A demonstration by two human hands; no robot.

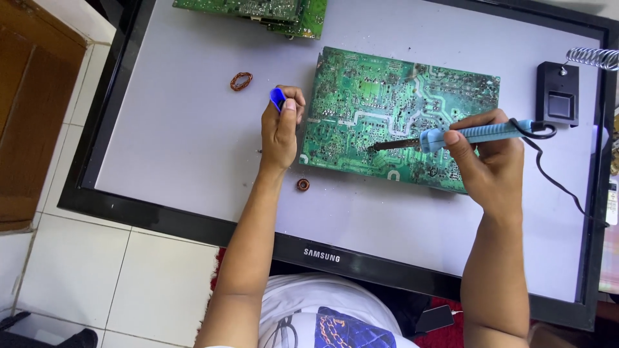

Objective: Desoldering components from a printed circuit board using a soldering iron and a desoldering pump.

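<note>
Both hands are occupied. Your right hand (pixel 485 154) is wrapped around the blue grip of a soldering iron (pixel 451 136), its dark tip resting on the solder side of the green circuit board (pixel 387 109), near the board's lower middle. Your left hand (pixel 281 129) is curled shut around a small blue tool (pixel 277 98), just beside the board's left edge; whether it touches the board cannot be determined.

The board lies flat on a pale panel (pixel 180 129) in a black frame, between your two hands. Judged rigid, light and fragile: handle it by the bare edges, never the traces. The iron should be held only by the blue grip, as now.

Two copper coils (pixel 241 81) (pixel 303 185) lie loose on the panel, one below your left wrist. An iron stand (pixel 558 93) sits near the board's right end.
</note>
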